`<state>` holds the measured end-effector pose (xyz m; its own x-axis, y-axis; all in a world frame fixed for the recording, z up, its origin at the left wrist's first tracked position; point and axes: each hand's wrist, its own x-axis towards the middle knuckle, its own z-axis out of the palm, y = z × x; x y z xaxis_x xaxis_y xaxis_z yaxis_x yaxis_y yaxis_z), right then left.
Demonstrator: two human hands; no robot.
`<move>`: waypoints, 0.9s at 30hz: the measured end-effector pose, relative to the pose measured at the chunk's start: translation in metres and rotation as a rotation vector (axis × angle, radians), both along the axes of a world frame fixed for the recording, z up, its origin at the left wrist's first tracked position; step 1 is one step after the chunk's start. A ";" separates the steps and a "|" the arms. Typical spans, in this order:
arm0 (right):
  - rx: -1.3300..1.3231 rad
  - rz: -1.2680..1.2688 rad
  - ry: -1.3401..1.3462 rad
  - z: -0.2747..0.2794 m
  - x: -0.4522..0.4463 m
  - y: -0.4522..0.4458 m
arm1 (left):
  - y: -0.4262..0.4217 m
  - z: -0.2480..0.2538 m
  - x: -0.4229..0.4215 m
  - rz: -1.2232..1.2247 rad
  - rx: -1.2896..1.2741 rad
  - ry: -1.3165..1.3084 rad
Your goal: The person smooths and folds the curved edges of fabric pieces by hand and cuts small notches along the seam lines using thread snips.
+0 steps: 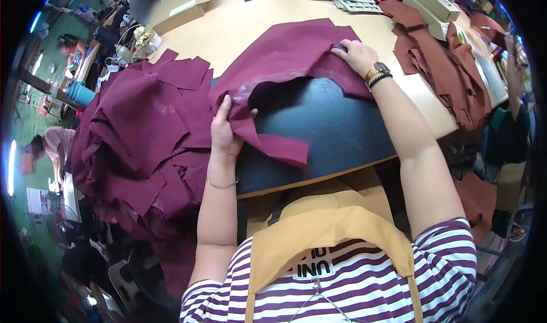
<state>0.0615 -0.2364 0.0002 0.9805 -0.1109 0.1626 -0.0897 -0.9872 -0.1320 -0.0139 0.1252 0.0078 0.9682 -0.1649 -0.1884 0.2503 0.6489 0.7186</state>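
Observation:
A maroon cloth piece [285, 49] arches over a dark board [325, 123] on the table. At its left end my left hand [226, 130] is closed on the cloth, thumb on top, with a narrow strip hanging to the right of it. My right hand [358, 58] pinches the cloth's upper right part, along with a small dark thing that I cannot make out. White marks show along the cloth's inner edge. Just left of my left hand lies a large heap of maroon cloth pieces [137, 129].
Brown cloth pieces [444, 66] lie on the right of the table [228, 38]. Along the far side are an open cardboard box [185, 6] and stacked printed slips [347, 1]. A potted flower [145, 38] stands at the left edge. Other people work at the far left.

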 end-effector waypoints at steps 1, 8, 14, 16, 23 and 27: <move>0.025 -0.036 -0.011 0.001 0.003 -0.011 | 0.008 -0.003 0.003 -0.068 -0.093 -0.027; 0.659 0.189 -0.350 -0.011 -0.004 -0.002 | 0.008 -0.004 -0.002 -0.419 0.213 0.135; 1.634 0.150 0.562 0.034 -0.112 0.109 | -0.010 -0.008 -0.003 -0.302 0.171 0.133; 1.821 0.115 0.741 0.028 -0.122 0.122 | -0.020 0.010 -0.011 -0.226 0.300 0.123; 2.181 -0.007 0.932 0.008 -0.119 0.122 | -0.018 -0.004 -0.010 -0.160 0.358 0.015; 2.206 0.059 0.958 0.004 -0.118 0.123 | -0.015 -0.005 -0.004 -0.126 0.316 0.006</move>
<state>-0.0570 -0.1134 0.0039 0.6901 0.5936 -0.4140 -0.7165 0.4799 -0.5063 -0.0183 0.1103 0.0032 0.9426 -0.2153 -0.2550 0.3192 0.3585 0.8773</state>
